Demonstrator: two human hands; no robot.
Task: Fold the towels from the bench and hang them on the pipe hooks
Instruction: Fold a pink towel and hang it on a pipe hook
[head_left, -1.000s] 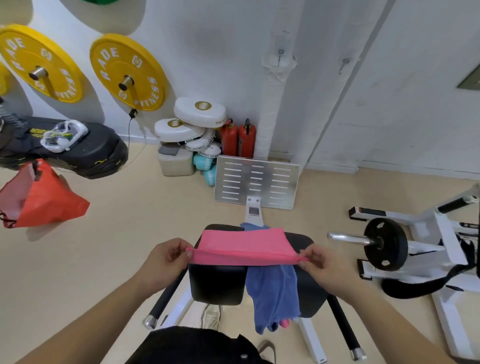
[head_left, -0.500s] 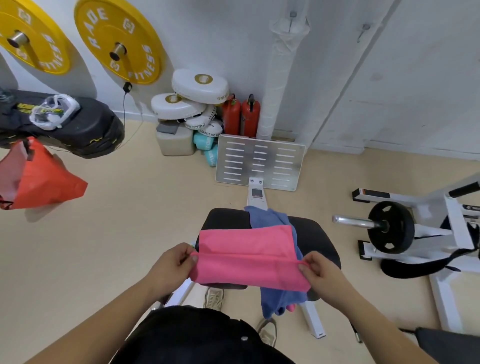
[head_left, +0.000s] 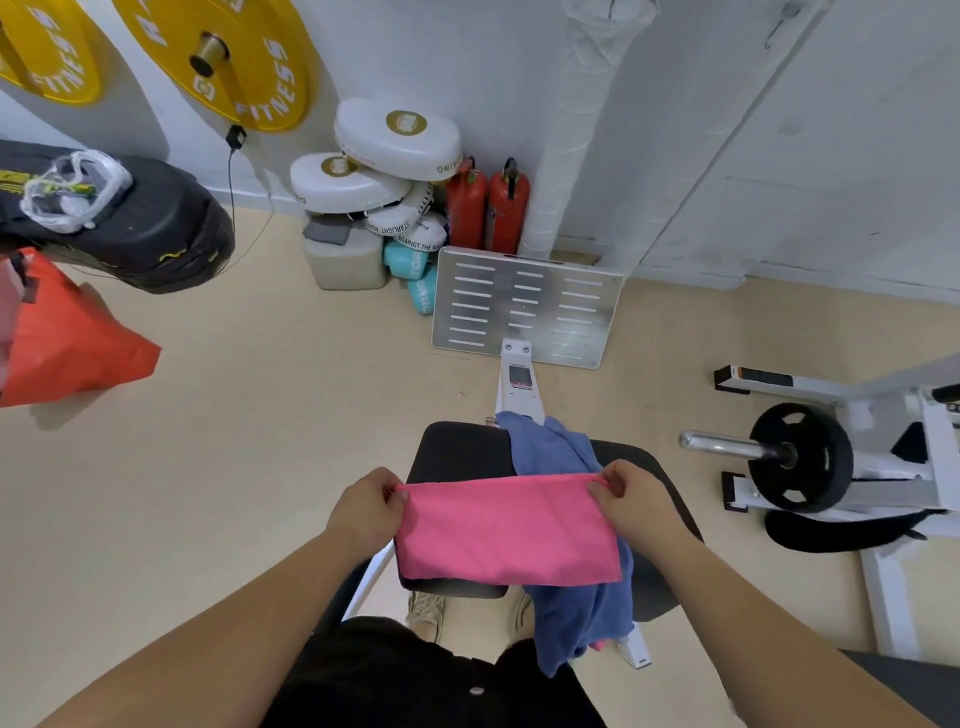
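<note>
A pink towel (head_left: 506, 532), folded into a wide band, hangs flat over the black padded bench (head_left: 457, 449). My left hand (head_left: 366, 506) pinches its upper left corner and my right hand (head_left: 636, 499) pinches its upper right corner. A crumpled blue towel (head_left: 566, 519) lies across the bench under the pink one and droops off the near edge. The white wrapped pipe (head_left: 576, 124) rises against the wall beyond the bench. A small hook (head_left: 779, 26) shows high on the slanted pipe to the right.
A slotted metal footplate (head_left: 524, 306) stands past the bench, with two red extinguishers (head_left: 488, 208) and white pads (head_left: 395, 140) behind it. A barbell plate on a white frame (head_left: 800, 457) sits right. A black bag (head_left: 119, 218) and an orange bag (head_left: 67, 338) hang left.
The pink towel's folded top edge stayed stretched between my hands and its lower part dropped, so it now hangs as a flat band. The view tilted down and closer.
</note>
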